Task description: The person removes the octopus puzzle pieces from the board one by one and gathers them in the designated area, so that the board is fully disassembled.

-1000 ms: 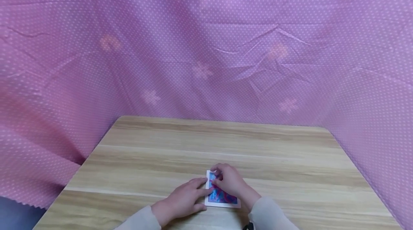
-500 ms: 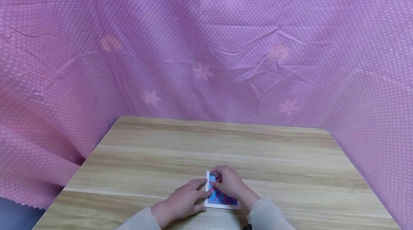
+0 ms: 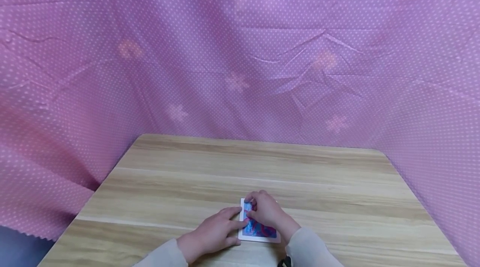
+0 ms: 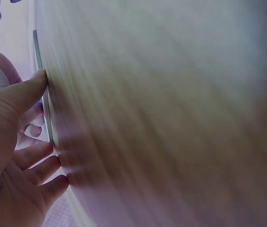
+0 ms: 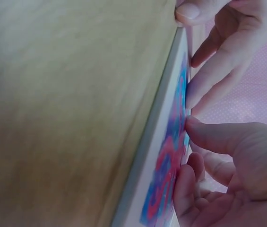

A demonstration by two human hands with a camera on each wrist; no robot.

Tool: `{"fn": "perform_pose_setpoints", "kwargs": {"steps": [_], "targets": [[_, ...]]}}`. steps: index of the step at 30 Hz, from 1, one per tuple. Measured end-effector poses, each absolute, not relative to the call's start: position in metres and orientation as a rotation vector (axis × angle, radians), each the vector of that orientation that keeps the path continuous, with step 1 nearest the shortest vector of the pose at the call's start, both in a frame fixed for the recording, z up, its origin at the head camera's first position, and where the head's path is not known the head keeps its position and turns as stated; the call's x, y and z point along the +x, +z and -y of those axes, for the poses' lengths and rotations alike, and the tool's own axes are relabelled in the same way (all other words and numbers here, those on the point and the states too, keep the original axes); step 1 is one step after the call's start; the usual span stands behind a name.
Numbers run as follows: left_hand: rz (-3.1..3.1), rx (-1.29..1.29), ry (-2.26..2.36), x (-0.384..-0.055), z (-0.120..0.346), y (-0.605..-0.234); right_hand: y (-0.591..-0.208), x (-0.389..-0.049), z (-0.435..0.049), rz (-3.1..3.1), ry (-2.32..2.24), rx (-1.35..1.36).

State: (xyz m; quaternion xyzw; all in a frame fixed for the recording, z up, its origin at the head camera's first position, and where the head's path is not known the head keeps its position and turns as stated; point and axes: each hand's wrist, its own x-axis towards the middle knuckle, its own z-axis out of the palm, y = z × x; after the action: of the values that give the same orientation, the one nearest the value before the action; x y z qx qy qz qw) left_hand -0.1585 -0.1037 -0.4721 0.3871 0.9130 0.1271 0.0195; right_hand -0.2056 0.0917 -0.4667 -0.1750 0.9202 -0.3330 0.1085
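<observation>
A small flat board (image 3: 258,230) with a white border and a swirling blue and pink picture lies on the table. My left hand (image 3: 213,231) rests along its left side, fingers spread; the thumb touches the near corner and one finger reaches onto the picture. From above, my right hand (image 3: 269,212) touches the picture near the far end with its thumb and bent fingers. In the right wrist view the thumb of the right hand (image 5: 251,163) and curled fingers meet the board's face (image 5: 164,172); whether they pinch anything is hidden. The left wrist view shows the board's thin edge (image 4: 48,118).
The light wood table (image 3: 240,167) spreads out around the hands. Pink dotted cloth (image 3: 240,50) with flower prints hangs behind it and along both sides. A dark band (image 3: 285,262) shows at the right sleeve.
Nearly nothing differs. Both hands and the board keep their places, with only a slight shift of the whole view.
</observation>
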Motion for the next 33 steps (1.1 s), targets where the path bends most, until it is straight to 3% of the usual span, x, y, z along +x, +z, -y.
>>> {"fn": "perform_pose_setpoints", "kwargs": {"steps": [33], "targets": [[-2.819, 1.143, 0.410, -0.157, 0.103, -0.472, -0.469, -0.210, -0.113, -2.515, -1.359, -0.529]]}}
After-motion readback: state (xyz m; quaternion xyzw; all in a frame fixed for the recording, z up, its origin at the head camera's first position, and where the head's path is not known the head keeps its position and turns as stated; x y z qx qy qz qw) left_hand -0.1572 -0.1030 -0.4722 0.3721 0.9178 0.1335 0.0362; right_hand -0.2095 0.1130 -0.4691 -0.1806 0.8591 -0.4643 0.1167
